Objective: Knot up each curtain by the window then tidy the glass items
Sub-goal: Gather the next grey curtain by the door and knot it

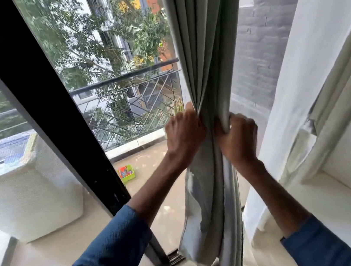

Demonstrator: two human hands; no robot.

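both the left hand (185, 134) and right hand (236, 137) are gripping the grey curtain (202, 60) at frame centre, risking pleats slipping loose before knotting

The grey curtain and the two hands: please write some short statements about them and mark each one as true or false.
1. The left hand and the right hand both grip the grey curtain. True.
2. The grey curtain is already tied in a knot. False: it hangs gathered in folds, with no knot.
3. A small green box lies on the balcony floor outside the window. True.
4. The right hand holds a glass item. False: it grips the curtain, and no glass item is in view.
5. A white curtain hangs to the right of the grey one. True.
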